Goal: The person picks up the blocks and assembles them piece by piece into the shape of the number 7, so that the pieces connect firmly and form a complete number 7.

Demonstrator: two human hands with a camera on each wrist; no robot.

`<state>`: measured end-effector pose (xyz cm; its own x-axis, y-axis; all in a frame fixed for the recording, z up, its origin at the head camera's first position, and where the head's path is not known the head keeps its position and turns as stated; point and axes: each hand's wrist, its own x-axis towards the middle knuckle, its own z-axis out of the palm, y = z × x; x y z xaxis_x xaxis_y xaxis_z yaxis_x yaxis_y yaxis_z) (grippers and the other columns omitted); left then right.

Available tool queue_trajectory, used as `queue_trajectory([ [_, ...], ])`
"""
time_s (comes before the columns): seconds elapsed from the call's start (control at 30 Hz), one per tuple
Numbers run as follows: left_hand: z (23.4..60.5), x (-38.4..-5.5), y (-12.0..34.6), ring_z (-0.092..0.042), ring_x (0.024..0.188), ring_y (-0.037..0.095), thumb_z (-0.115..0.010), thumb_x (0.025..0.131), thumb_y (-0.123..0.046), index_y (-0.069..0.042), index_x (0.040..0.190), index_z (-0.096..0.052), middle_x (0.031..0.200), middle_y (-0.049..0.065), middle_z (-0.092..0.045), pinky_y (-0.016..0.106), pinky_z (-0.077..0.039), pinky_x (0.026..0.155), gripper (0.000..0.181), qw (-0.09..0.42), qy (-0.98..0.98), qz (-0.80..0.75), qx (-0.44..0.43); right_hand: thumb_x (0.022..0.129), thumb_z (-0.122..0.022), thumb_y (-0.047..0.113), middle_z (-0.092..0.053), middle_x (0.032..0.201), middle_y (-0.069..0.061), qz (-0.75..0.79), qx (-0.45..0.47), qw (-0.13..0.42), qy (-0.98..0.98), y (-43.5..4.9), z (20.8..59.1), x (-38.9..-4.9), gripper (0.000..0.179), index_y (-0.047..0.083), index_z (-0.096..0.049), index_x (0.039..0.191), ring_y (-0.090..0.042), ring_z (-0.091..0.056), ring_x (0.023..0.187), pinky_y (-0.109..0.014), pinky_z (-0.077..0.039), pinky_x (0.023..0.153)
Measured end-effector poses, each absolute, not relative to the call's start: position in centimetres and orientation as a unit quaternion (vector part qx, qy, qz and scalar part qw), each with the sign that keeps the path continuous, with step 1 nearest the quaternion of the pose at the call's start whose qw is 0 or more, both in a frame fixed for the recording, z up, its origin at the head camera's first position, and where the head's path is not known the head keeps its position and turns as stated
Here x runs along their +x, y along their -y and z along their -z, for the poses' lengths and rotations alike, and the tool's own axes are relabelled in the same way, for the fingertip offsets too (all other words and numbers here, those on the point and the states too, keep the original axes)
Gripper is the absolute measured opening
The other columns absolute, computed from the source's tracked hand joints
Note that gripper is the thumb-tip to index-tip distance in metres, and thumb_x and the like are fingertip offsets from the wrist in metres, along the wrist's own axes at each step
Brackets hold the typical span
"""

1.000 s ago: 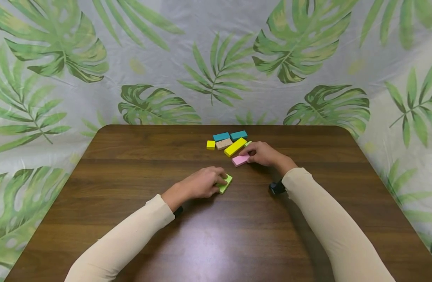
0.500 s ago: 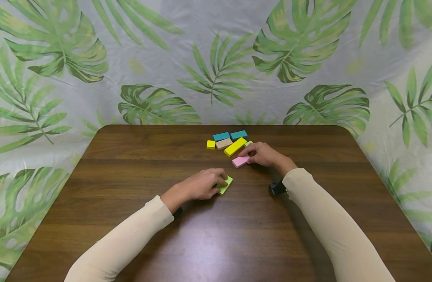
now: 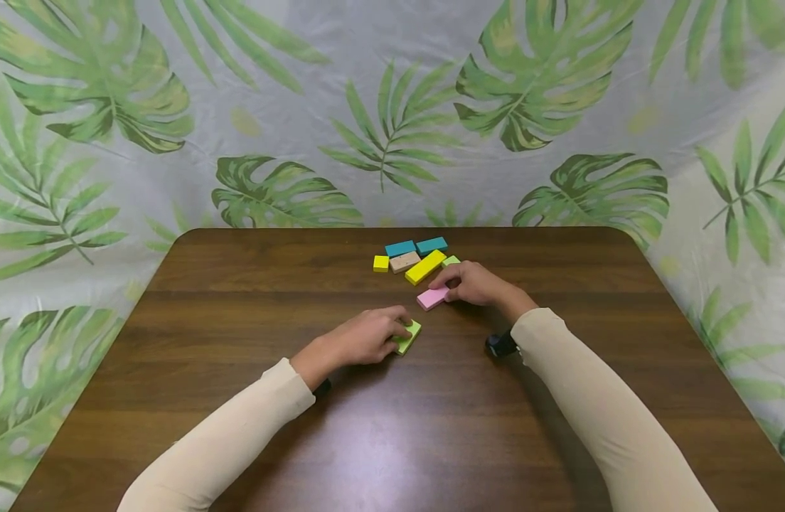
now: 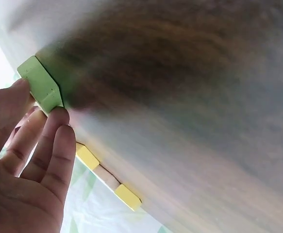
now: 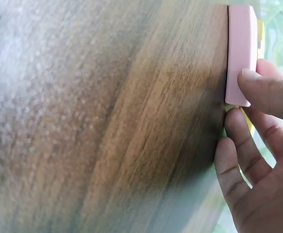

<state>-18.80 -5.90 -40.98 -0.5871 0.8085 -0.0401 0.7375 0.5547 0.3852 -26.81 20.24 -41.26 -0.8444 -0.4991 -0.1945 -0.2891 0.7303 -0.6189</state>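
My left hand [image 3: 371, 336] grips a light green block [image 3: 408, 338] low at the middle of the table. In the left wrist view, thumb and fingers lie at the near side of that green block [image 4: 40, 83]. Farther back and to the right, my right hand [image 3: 476, 283] pinches a pink block [image 3: 433, 298] by its right end. The right wrist view has the thumb on the face of the pink block [image 5: 240, 56], with the other fingers behind and below it. The two held blocks are a short gap apart.
Behind the hands lie a long yellow block [image 3: 426, 267], a natural wood block [image 3: 405, 262], a small yellow block [image 3: 381, 264], two teal blocks [image 3: 432, 246] and another green block [image 3: 451, 262]. The table's back edge meets a leaf-print cloth [image 3: 392, 107].
The right hand has drawn the pink block slightly toward the person and left, away from the long yellow block. The left hand and its green block stay nearly in place.
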Motion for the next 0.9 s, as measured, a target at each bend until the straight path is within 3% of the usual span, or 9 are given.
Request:
queue_trajectory([
  [0.4, 41.2, -18.3, 6.0, -0.064, 0.113, 0.022, -0.064, 0.094, -0.009, -0.008, 0.117, -0.074, 0.127, 0.008, -0.062, 0.037, -0.054, 0.097, 0.025, 0.091, -0.875, -0.175, 0.442, 0.090, -0.067, 0.002, -0.070, 0.124, -0.009, 0.291, -0.220, 0.183, -0.913, -20.2, 41.2, -26.8, 0.032, 0.014, -0.074, 0.118, -0.029, -0.059, 0.120, -0.049, -0.045, 0.106],
  [0.9, 41.2, -16.4, 5.8, -0.067, 0.111, 0.022, -0.061, 0.095, -0.005, -0.010, 0.121, -0.072, 0.126, 0.008, -0.063, 0.036, -0.057, 0.091, 0.029, 0.071, -0.886, -0.153, 0.432, 0.089, -0.065, -0.001, -0.070, 0.123, -0.009, 0.284, -0.297, 0.190, -0.892, -18.8, 41.4, -26.1, 0.031, 0.013, -0.076, 0.114, -0.027, -0.061, 0.118, -0.045, -0.049, 0.101],
])
